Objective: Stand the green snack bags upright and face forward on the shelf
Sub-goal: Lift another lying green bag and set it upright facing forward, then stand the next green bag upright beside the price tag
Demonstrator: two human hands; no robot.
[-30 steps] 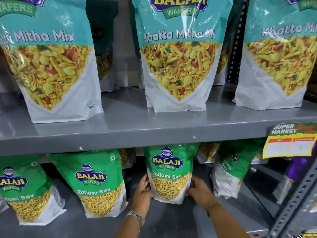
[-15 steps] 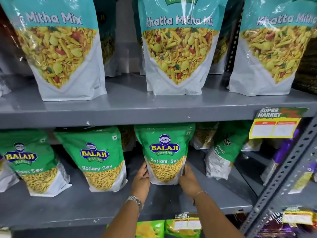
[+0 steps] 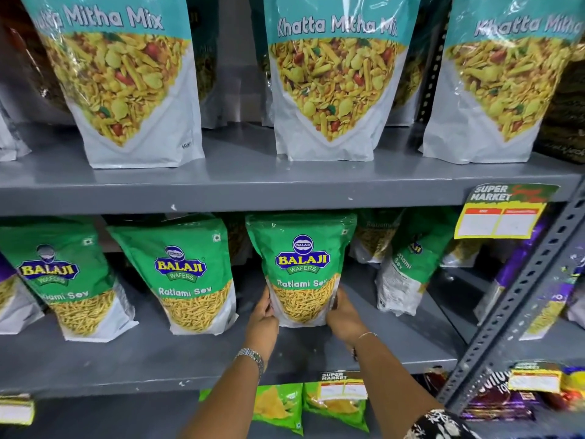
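Observation:
A green Ratlami Sev bag (image 3: 302, 258) stands upright and faces forward at the middle of the grey lower shelf (image 3: 126, 365). My left hand (image 3: 261, 321) grips its lower left edge and my right hand (image 3: 343, 318) grips its lower right edge. Two more green bags (image 3: 186, 274) (image 3: 63, 277) stand facing forward to the left. To the right, another green bag (image 3: 408, 267) stands turned sideways, showing its side and back. More green bags sit behind it, partly hidden.
The upper shelf (image 3: 253, 185) holds teal Khatta Mitha Mix bags (image 3: 335, 74). A yellow price tag (image 3: 503, 213) hangs at its right edge. A perforated grey upright (image 3: 519, 299) slants on the right beside purple packs (image 3: 519, 270). Green and yellow packets (image 3: 316, 403) lie below.
The view has moved closer and steadied. Both hands stay on the middle green bag's lower edges, and the bag now stands straighter and squarer to the front.

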